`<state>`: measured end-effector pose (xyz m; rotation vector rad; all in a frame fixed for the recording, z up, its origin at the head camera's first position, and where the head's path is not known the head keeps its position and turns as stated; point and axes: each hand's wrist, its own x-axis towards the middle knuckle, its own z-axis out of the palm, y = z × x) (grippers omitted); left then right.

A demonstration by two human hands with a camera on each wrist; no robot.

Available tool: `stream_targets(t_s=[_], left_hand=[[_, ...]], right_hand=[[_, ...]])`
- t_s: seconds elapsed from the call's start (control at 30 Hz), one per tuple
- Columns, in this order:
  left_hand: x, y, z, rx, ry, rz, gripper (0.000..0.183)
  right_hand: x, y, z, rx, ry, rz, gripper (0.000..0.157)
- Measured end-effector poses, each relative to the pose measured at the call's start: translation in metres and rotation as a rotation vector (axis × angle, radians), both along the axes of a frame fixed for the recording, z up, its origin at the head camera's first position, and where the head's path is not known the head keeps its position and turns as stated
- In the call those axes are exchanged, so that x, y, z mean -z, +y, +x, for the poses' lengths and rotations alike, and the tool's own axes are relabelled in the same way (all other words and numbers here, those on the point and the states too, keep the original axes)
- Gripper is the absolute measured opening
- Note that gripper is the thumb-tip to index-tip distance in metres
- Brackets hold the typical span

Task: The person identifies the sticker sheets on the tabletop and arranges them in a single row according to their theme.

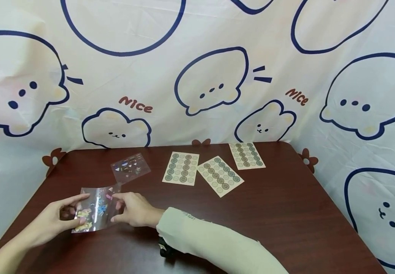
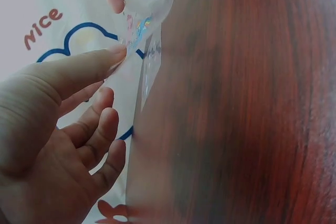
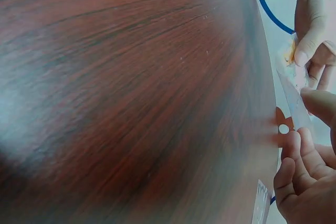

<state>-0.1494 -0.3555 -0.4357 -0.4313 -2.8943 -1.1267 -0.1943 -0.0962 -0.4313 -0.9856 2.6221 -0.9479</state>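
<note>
A clear plastic sheet of colourful cartoon stickers [image 1: 99, 207] is held up over the left part of the table, slightly bowed. My left hand [image 1: 55, 217] pinches its left edge between thumb and fingers. At the right edge, my right hand [image 1: 136, 209] grips it the same way, thumb toward me. In the left wrist view, blue and pink figures show on the sticker sheet [image 2: 139, 30] past the left thumb. The right wrist view shows the sticker sheet [image 3: 295, 85] nearly edge-on between both hands.
Behind the hands lies another clear sheet [image 1: 130, 167] with small dark and silver stickers. Farther right are three cream sheets of round stickers: one upright [image 1: 181, 168], one slanted [image 1: 220, 176] and one at the back edge [image 1: 247, 156]. A printed curtain [image 1: 163, 87] hangs behind the brown table [image 1: 269, 213].
</note>
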Motion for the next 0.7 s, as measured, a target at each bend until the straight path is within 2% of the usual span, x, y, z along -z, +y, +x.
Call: stream_targets(t_s=[0.27, 0.4, 0.57, 0.7], left_hand=[[-0.001, 0.003, 0.005, 0.026, -0.066, 0.006, 0.062], [-0.001, 0.005, 0.007, 0.075, -0.071, 0.048, 0.06], [0.004, 0.003, 0.008, 0.171, -0.105, 0.117, 0.059], [0.011, 0.003, 0.01, 0.215, -0.134, 0.145, 0.06]], right_hand=[[0.004, 0.013, 0.009, 0.001, -0.142, -0.078, 0.076], [0.005, 0.018, 0.014, -0.004, -0.181, -0.093, 0.081], [0.009, 0.022, 0.023, -0.005, -0.156, -0.06, 0.084], [0.014, 0.024, 0.028, -0.015, -0.114, -0.001, 0.084]])
